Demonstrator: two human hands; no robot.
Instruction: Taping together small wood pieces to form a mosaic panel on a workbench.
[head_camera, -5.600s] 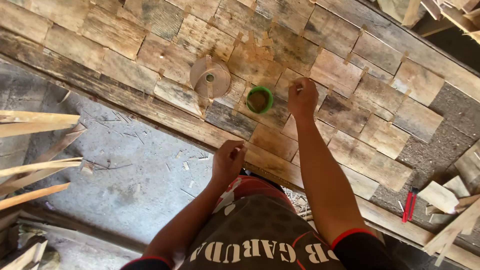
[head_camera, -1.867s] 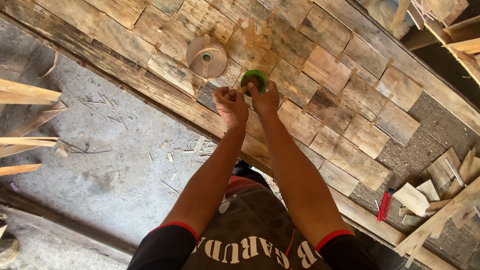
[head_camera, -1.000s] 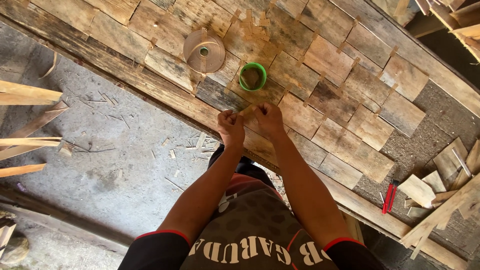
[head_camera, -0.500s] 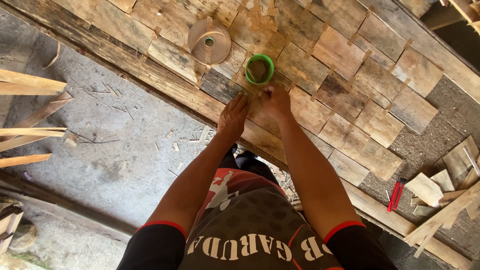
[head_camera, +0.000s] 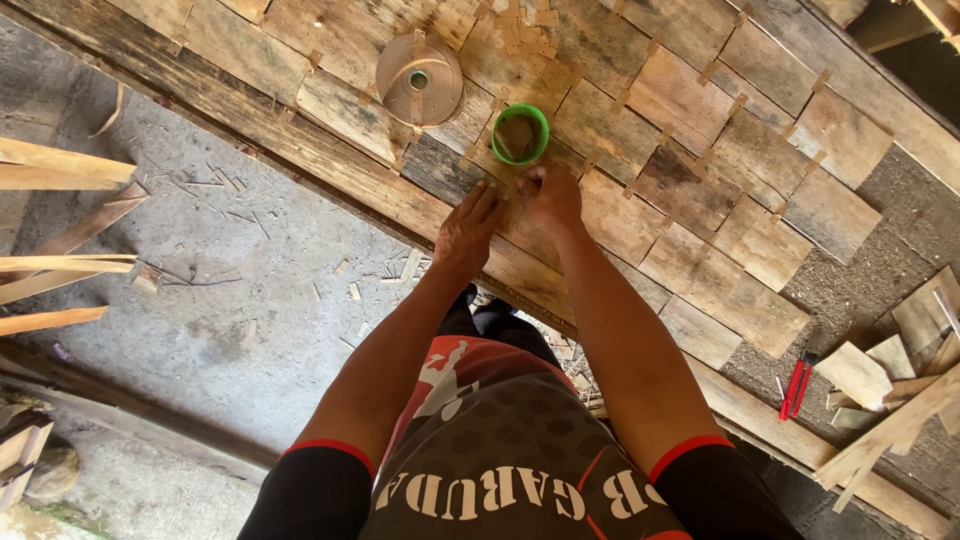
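Note:
My left hand (head_camera: 468, 226) lies flat, fingers together, on a panel of thin wood veneer pieces (head_camera: 640, 150) joined with strips of brown paper tape. My right hand (head_camera: 550, 195) is beside it with fingers curled, pressing down on a seam between pieces; whether it pinches a bit of tape I cannot tell. Just beyond my right hand stands a small round green cup (head_camera: 520, 134). A flat roll of brown paper tape (head_camera: 419, 79) lies further left on the panel.
Grey concrete floor (head_camera: 230, 300) with wood chips is on the left. Loose wooden strips (head_camera: 60, 250) lie at the far left. A red-handled tool (head_camera: 796, 385) and veneer offcuts (head_camera: 890, 370) lie at the right.
Both hands went to the green cup, drew back toward me, then moved forward onto the panel. My left hand now lies flat and my right presses just below the cup.

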